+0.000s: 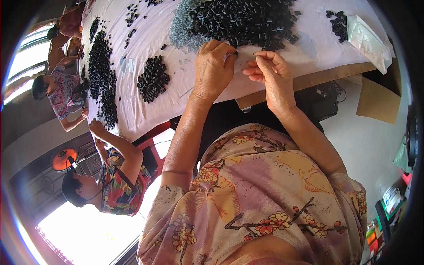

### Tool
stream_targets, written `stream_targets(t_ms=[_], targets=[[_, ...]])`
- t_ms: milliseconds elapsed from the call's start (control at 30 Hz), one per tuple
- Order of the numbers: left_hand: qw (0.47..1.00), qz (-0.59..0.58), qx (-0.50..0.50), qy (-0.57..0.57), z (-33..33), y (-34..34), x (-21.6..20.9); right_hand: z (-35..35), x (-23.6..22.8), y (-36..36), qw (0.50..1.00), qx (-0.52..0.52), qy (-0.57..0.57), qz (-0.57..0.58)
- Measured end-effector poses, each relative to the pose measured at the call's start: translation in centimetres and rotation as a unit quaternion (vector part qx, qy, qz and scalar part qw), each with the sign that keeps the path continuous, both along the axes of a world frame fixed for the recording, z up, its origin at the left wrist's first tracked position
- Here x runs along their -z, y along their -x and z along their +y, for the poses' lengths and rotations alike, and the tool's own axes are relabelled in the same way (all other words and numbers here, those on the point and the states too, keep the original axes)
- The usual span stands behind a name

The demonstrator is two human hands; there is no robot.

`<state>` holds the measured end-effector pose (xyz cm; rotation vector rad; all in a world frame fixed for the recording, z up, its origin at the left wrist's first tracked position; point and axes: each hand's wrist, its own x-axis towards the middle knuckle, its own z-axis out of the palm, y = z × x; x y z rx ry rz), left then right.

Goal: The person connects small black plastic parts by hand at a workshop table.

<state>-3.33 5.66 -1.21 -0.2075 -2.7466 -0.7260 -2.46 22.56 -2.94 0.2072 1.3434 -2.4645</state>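
Note:
Both my hands are raised over the near edge of a table covered with a pale cloth. My left hand [214, 66] is closed in a pinch, and a bit of a small black plastic piece shows at its fingertips. To its right, my right hand [274, 77] pinches thumb and forefinger together with the other fingers curled; what lies between them is too small to make out. Just beyond the hands is a large heap of small black plastic pieces [247, 22]. A pile of small clear pieces [185, 26] adjoins it on the left.
A smaller heap of black pieces [153, 79] lies left of my left hand, with a long band of them [101, 79] farther left. A white plastic bag [369, 42] rests at the table's right end, above a cardboard box [377, 99]. Several people sit along the left side.

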Motion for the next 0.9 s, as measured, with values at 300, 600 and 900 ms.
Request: stream_targets(t_ms=[300, 600, 900], targets=[[0.999, 0.041, -0.007, -0.008, 0.9, 2.1, 0.1, 0.1, -0.1, -0.1, 0.999, -0.023, -0.025, -0.007], [1.000, -0.014, 0.010, -0.005, 1.0, 1.8, -0.3, 0.0, -0.3, 0.0, 0.999, -0.015, -0.034, 0.000], [0.992, -0.025, 0.082, -0.087, 1.3, -1.2, -2.6, 0.1, 0.1, 0.0, 0.997, -0.053, -0.059, 0.019]])
